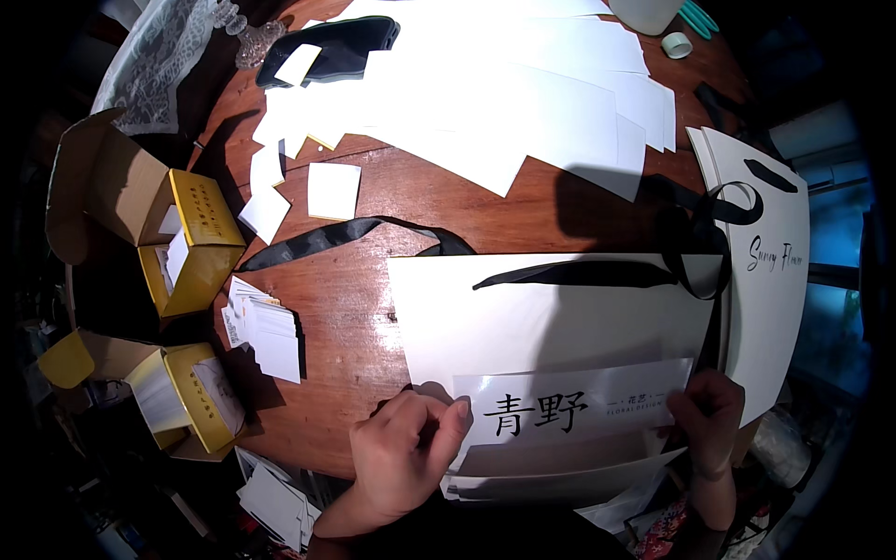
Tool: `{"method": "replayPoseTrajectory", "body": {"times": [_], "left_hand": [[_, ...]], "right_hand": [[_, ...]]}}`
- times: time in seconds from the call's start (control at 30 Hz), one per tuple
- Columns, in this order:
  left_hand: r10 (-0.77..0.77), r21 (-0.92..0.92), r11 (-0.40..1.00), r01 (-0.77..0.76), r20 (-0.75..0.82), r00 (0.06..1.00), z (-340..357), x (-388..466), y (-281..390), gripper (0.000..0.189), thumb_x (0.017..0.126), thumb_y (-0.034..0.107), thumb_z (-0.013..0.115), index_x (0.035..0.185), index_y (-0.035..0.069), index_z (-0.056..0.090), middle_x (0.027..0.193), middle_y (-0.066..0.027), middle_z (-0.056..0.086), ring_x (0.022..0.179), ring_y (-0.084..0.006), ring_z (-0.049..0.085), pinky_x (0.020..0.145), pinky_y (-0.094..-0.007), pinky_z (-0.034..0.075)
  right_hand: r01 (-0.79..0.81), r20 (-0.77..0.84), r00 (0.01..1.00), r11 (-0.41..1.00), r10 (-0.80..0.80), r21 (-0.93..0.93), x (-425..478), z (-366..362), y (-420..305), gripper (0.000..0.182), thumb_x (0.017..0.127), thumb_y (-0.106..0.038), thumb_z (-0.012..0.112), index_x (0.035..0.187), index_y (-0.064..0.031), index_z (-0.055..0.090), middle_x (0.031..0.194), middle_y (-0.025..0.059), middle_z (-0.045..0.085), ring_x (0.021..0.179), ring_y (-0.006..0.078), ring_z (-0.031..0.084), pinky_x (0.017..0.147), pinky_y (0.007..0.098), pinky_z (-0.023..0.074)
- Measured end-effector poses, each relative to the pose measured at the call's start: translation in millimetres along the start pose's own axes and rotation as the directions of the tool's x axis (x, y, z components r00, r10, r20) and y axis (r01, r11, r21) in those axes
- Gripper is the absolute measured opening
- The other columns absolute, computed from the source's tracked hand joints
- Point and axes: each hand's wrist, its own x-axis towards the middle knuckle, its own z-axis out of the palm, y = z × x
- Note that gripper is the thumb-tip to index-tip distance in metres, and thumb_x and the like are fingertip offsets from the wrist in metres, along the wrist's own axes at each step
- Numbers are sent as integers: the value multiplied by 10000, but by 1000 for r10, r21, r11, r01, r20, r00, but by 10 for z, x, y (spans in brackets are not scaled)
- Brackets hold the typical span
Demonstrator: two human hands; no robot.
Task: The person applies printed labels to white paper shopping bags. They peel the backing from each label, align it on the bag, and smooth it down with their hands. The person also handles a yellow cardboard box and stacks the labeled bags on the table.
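Between my two hands a clear film label point(535, 406) with black lettering is stretched, above the lower part of a white paper bag point(476, 322). My left hand point(409, 451) pinches the film's left edge, the thumb towards the bag and the fingers curled. At the other end, the thumb and fingers of my right hand point(707, 420) grip the right edge. The bag lies flat, its black ribbon handle point(588, 274) threaded through the upper part. Part of the film's lower edge is hard to make out against the bag.
More white bags point(763, 308) with writing lie at the right. White paper sheets point(490, 105) cover the far tabletop, partly over a black tray point(350, 52). Two yellow boxes point(203, 245) and a card stack point(276, 336) stand left. A tape roll point(677, 45) sits far right.
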Motion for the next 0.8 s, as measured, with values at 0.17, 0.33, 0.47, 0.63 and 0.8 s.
{"method": "replayPoseTrajectory", "body": {"times": [0.17,0.33,0.47,0.63,0.8], "left_hand": [[3,3,1000,-3,-8,1000,-10,-4,15,229,833,155,725,671,69,587,597,-28,581,448,-146,535,412,-272,407],[-2,-8,1000,2,2,1000,-1,2,-8,223,829,148,728,675,69,588,606,-29,589,449,-143,538,413,-268,410],[-8,-17,1000,8,11,1000,-9,1,-10,222,833,147,725,679,65,588,614,-33,600,453,-138,542,414,-262,413],[-10,-43,999,11,24,1000,-11,17,-1,224,839,137,719,681,52,584,633,-40,620,459,-128,544,416,-250,413],[-19,-47,999,20,24,1000,-13,15,12,222,840,125,717,682,47,581,640,-45,627,465,-128,542,423,-246,415]], "right_hand": [[0,-13,1000,1000,0,8,-5,16,-8,120,823,30,650,759,22,549,631,119,635,499,145,627,417,229,474],[2,-23,1000,1000,-2,28,-2,35,-9,127,823,40,644,748,23,542,629,124,633,497,151,626,423,235,482],[-1,-17,1000,1000,1,19,2,26,-11,129,822,44,642,747,26,539,630,126,632,498,154,627,428,239,489],[-1,-20,1000,1000,2,18,4,26,-11,130,823,39,644,747,28,538,630,132,633,500,155,629,430,240,491],[-2,-10,1000,1000,2,13,1,13,-2,127,825,29,647,753,31,543,644,137,640,505,158,631,440,243,500]]}}
